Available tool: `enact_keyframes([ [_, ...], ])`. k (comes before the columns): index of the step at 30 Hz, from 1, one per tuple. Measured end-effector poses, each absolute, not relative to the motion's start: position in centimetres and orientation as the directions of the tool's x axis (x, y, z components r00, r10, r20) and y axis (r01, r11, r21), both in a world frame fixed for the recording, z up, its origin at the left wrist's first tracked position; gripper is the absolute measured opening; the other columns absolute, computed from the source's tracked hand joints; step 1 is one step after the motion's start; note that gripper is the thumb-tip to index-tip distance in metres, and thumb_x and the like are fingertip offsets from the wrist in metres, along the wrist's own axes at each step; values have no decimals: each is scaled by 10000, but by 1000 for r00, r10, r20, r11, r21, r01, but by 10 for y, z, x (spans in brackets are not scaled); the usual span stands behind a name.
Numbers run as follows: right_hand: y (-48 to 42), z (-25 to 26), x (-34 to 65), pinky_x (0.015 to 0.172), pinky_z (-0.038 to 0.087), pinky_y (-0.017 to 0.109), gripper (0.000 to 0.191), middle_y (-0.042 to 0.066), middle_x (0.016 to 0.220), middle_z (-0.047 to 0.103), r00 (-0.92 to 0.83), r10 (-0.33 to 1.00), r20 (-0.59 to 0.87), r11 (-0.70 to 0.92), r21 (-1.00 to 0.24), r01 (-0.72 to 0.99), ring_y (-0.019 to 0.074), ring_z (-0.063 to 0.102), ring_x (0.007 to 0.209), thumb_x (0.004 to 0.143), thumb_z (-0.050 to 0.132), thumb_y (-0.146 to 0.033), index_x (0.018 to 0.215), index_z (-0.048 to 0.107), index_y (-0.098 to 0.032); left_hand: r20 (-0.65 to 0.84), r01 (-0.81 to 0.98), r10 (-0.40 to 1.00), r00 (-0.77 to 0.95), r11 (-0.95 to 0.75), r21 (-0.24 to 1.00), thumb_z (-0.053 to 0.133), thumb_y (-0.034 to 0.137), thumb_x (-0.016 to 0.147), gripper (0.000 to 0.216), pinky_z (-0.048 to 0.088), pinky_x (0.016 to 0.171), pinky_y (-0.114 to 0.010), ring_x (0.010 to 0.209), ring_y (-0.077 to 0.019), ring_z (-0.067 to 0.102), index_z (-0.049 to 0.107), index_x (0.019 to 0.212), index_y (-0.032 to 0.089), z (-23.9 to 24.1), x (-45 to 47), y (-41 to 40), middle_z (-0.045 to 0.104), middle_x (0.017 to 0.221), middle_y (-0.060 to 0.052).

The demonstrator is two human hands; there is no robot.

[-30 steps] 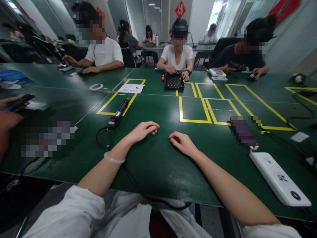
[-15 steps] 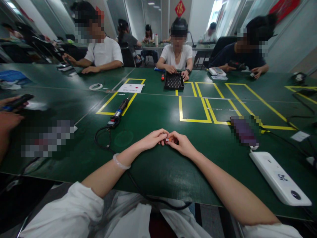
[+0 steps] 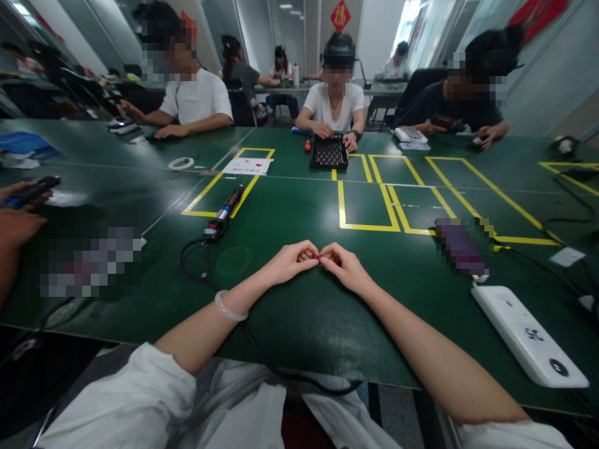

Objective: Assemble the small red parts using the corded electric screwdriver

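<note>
My left hand [image 3: 291, 262] and my right hand [image 3: 345, 268] meet fingertip to fingertip over the green table [image 3: 299, 312], just above its surface. Both are closed in a pinch on a tiny red part [image 3: 317, 257] held between them; it is too small to name further. A pale bangle [image 3: 228, 307] circles my left wrist. An electric screwdriver [image 3: 225, 212] with a black cable lies on the table to the left of my hands, untouched.
Yellow tape boxes [image 3: 369, 206] mark the table ahead. A black tray [image 3: 329, 154] lies in front of the person opposite. A white power strip [image 3: 528, 337] sits at the right, a white sheet [image 3: 248, 166] and a tape ring [image 3: 181, 163] at far left. Other people sit around.
My hands, apart a second ago with the left one holding a small orange-red piece, have come together. Both now pinch the red part between their fingertips.
</note>
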State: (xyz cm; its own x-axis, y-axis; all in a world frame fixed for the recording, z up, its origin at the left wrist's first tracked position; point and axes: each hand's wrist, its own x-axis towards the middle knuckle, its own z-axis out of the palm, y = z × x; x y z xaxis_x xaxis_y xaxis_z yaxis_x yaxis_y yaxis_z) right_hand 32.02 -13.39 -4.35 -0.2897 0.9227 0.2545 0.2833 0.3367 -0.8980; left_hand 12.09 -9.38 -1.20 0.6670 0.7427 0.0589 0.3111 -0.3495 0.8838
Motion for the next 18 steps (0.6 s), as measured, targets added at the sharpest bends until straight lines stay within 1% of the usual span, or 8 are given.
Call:
enact_keyframes([
  [4,-132,-47,321,620,437,244,156,3,798,635,-272,928,256,332,-899,287,128,570,682,903,564,-345,938,580,-193,85,305,732,676,-382,872,605,333,845,219,455,769,-271,815,-138,581,591,988,168,-13,121,-94,616,874,-17],
  [7,-131,-47,322,608,428,244,129,-4,779,614,-259,919,297,371,-875,312,124,550,657,879,592,-307,946,582,-198,99,291,744,661,-375,880,634,322,826,238,462,781,-273,832,-137,587,576,998,168,-15,122,-93,621,912,-26],
  [12,-130,-46,322,652,449,261,181,5,844,629,-265,893,363,439,-830,344,136,584,715,838,628,-229,1011,580,-208,111,275,735,668,-383,882,624,306,833,209,465,799,-280,841,-137,585,581,984,168,-16,122,-92,616,909,-27],
  [16,-130,-44,323,677,452,268,116,12,847,619,-257,880,399,473,-780,408,144,592,748,848,616,-207,963,601,-206,98,249,730,676,-352,902,628,306,828,234,464,806,-280,855,-137,589,580,1007,164,-17,120,-90,625,938,-32],
  [18,-131,-43,323,687,456,268,109,19,870,615,-256,872,417,489,-755,436,146,593,765,854,609,-196,963,601,-205,65,269,739,670,-324,907,614,335,838,250,458,771,-269,835,-137,584,587,1015,160,-17,119,-89,624,916,-27],
])
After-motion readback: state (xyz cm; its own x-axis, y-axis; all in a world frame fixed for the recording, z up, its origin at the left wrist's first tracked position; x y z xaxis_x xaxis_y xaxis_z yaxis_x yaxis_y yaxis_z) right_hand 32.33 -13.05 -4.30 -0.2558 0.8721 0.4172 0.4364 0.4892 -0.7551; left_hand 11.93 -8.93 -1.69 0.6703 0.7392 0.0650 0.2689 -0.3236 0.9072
